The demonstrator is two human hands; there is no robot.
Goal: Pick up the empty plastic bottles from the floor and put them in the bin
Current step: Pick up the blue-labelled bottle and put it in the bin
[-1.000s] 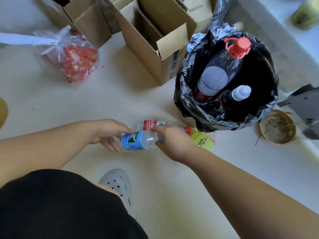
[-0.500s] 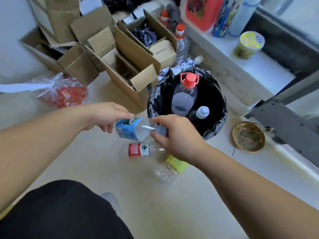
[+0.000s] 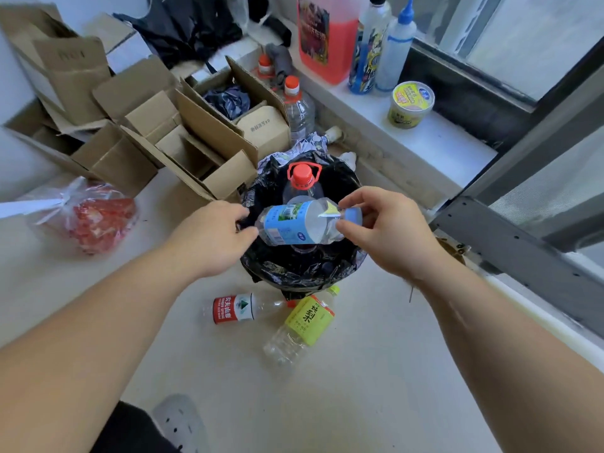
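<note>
head view: a person holds a clear plastic bottle with a blue label on its side over the mouth of a bin lined with a black bag, both forearms stretched out above a pale floor. the right hand pinches the bottle's neck end between thumb and fingers, near the light blue cap; the left hand meets the bottle's base with its fingertips, the fingers loosely curled rather than clenched, and whether they grip or only touch cannot be told. inside the bin a large clear bottle with a red cap and carry handle stands upright behind the held one. two more bottles lie on the floor just in front of the bin: one with a red and white label on its side, and one with a yellow label angled with its cap toward the bin, the two close together at their cap ends. to the left, open cardboard boxes crowd the wall, with a clear bag of red contents on the floor near them. on the white ledge to the right stand a jug of red liquid, two tall bottles and a yellow tub. a grey perforated shoe shows at the bottom edge
</note>
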